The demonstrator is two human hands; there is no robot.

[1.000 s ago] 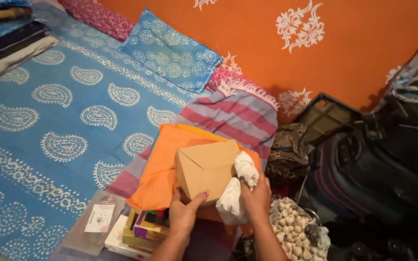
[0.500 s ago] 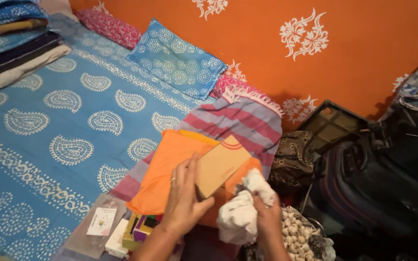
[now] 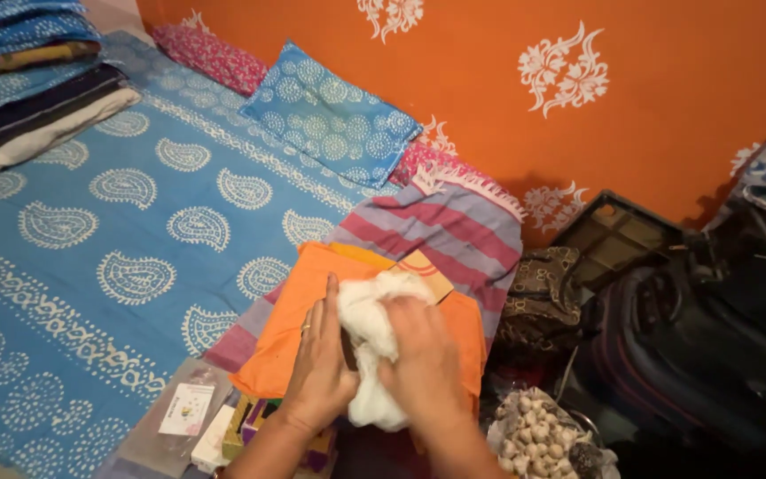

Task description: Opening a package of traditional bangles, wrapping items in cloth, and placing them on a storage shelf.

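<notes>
While both hands press together over the bed, a crumpled white cloth sits bunched between them.

Where the left hand lies flat with fingers spread, its palm rests against the left side of the white cloth and on the folded orange fabric beneath, its grip loose rather than closed; the right hand curls over the cloth from the right, its grip closed on the wad. The cloth lies on a tan cardboard piece, whose corner shows just above the hands, and that rests on the orange fabric, which overlaps a pink and grey striped cloth spread on the blue paisley bedsheet. A bag of pale bulbs lies near the right wrist, and a small white card lies just left of the left forearm.
</notes>
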